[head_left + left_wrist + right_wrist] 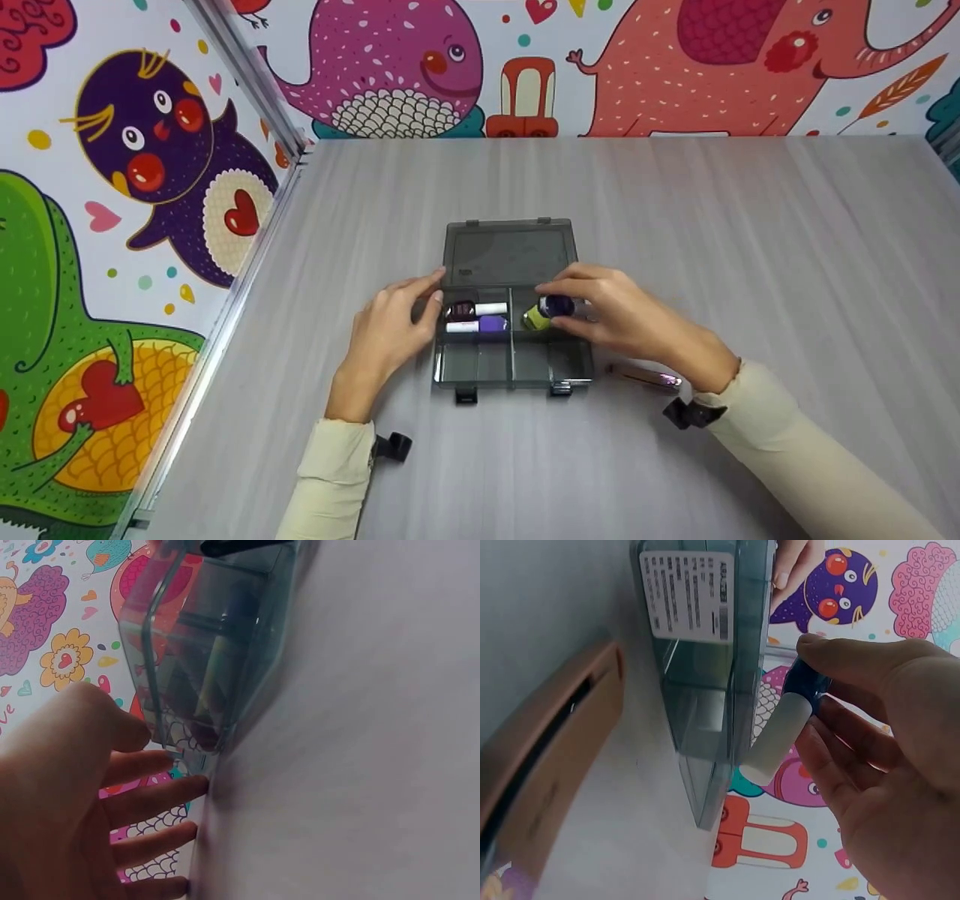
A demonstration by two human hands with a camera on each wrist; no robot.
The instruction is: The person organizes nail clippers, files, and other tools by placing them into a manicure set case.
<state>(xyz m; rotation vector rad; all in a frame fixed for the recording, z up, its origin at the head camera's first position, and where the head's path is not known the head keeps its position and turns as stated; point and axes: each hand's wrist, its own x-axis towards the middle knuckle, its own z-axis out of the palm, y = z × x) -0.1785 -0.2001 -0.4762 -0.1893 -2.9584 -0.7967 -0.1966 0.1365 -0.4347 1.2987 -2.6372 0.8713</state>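
A smoky see-through plastic organizer box (pixel 495 364) lies with its lid (pixel 514 255) folded back. My right hand (pixel 626 311) pinches a dark blue nail polish bottle (pixel 802 682) by its glass part, its white cap (pixel 776 739) pointing away from the fingertips. The bottle is over the back right compartment, where a yellow-green nail polish (pixel 535 319) lies. In the back left compartment, a dark red nail polish (pixel 460 310) and a purple nail polish (pixel 493 324) lie side by side. My left hand (pixel 394 319) is at the box's left side, fingers loosely extended near the lid hinge.
A slim, shiny pinkish item (pixel 649 376) lies on the grey wood-grain table (pixel 525 472), right of the box under my right wrist. Two black latches (pixel 466 395) stick out from the box's front. Cartoon-printed panels (pixel 405 67) stand behind and left of the table.
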